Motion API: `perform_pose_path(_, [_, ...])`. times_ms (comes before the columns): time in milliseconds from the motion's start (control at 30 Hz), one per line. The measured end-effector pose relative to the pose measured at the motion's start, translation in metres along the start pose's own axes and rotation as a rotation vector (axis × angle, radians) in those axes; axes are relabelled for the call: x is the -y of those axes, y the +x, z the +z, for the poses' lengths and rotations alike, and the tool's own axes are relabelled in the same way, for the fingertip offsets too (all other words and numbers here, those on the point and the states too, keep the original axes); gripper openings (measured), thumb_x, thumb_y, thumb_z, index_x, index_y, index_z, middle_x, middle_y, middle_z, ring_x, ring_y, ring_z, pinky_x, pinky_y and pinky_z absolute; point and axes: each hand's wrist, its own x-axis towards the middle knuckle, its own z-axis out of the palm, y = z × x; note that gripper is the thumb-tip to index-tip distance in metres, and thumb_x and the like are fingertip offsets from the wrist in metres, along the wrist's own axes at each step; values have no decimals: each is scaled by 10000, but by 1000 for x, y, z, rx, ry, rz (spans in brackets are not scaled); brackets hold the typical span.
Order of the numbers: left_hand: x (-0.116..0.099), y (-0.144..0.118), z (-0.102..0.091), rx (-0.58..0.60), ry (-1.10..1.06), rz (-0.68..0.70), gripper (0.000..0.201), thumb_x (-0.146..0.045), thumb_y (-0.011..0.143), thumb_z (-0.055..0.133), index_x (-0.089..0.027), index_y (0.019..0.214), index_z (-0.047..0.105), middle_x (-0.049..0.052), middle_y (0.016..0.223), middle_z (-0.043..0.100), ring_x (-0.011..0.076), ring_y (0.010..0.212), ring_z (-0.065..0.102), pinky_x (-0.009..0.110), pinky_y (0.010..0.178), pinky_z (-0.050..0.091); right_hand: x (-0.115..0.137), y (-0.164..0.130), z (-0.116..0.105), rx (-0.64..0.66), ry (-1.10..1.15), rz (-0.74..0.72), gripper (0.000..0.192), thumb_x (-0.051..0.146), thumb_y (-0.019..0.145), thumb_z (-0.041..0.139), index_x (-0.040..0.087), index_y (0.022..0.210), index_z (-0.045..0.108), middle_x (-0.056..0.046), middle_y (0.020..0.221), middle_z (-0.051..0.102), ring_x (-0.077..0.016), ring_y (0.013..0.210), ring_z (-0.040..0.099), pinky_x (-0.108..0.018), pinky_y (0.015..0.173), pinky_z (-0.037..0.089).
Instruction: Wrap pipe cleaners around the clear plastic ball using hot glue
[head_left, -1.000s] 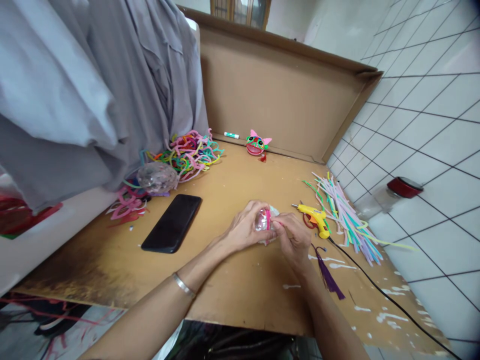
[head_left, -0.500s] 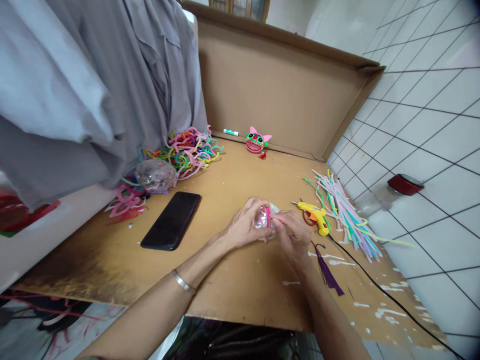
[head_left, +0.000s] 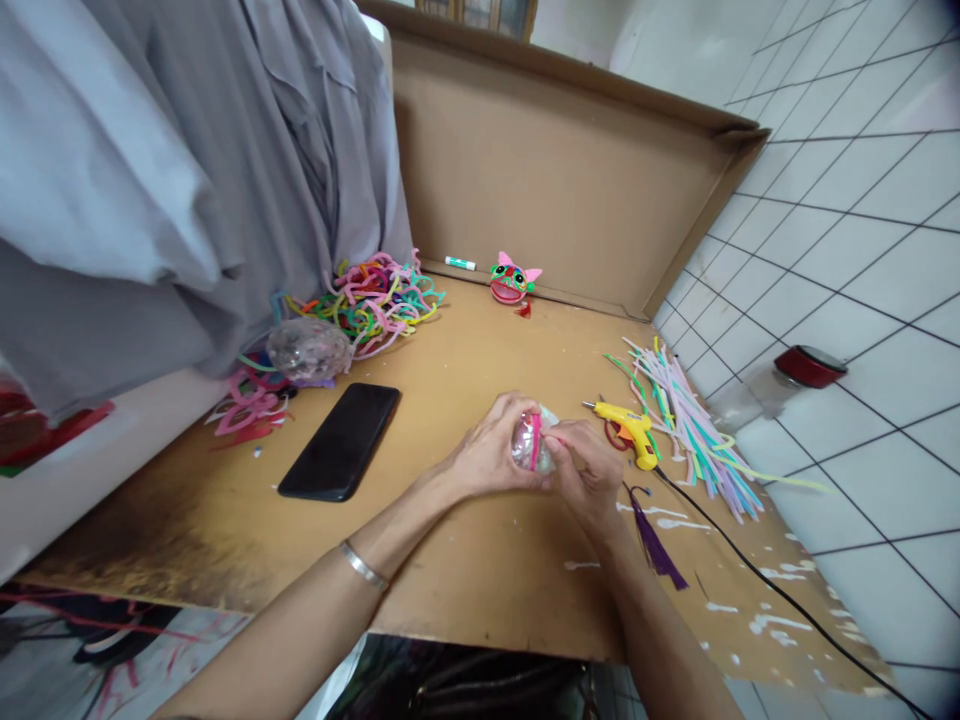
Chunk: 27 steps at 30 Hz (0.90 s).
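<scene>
Both of my hands hold a small clear plastic ball (head_left: 529, 441) with a pink strip around it, just above the cardboard work surface (head_left: 465, 560). My left hand (head_left: 491, 450) cups the ball from the left. My right hand (head_left: 585, 470) pinches it from the right, fingertips on the pink strip. A silver bangle (head_left: 361, 566) sits on my left wrist. A yellow glue gun (head_left: 628, 425) lies right of my hands, its black cord (head_left: 757, 580) trailing toward the near right.
A black phone (head_left: 341, 442) lies left of my hands. Behind it are another clear ball (head_left: 309, 350) and a tangle of coloured pipe cleaners (head_left: 375, 300). Straight pipe cleaners (head_left: 690, 425), a purple tassel (head_left: 652, 540), a finished cat-faced ornament (head_left: 512, 282), a glue stick (head_left: 460, 264) and a red-lidded jar (head_left: 806, 368) surround them.
My hands stay in the same spot. The ball has turned slightly between my fingers, so the pink strip now shows more toward me.
</scene>
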Motion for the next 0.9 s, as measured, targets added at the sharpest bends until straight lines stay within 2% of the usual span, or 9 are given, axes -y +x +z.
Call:
perform_pose_path(300, [-3,-1,5,-97,7,55,716,-276,569,825,-213,1200,492,108,1216,569,272,1150,579,421,1009,487,1,1,-1,7,-7,-14,176,124,914,542,217,903,691,-23,749,696,-166,715,649,-312,677,508])
perform_pose_path(467, [-5,-1,4,-81,-26,2,689,-276,565,812,-212,1180,508,106,1212,583,272,1131,592,417,986,494,2,1,-3,-18,-14,-1,162,127,906,566,224,923,694,-21,779,710,-165,727,660,-310,689,513])
perform_pose_path(900, [-12,0,1,-76,-46,-9,638,-235,575,774,-228,1164,529,84,1176,603,266,1099,608,399,963,500,3,0,-1,-38,-85,48,117,192,887,609,239,961,688,-40,861,742,-178,765,686,-322,702,555])
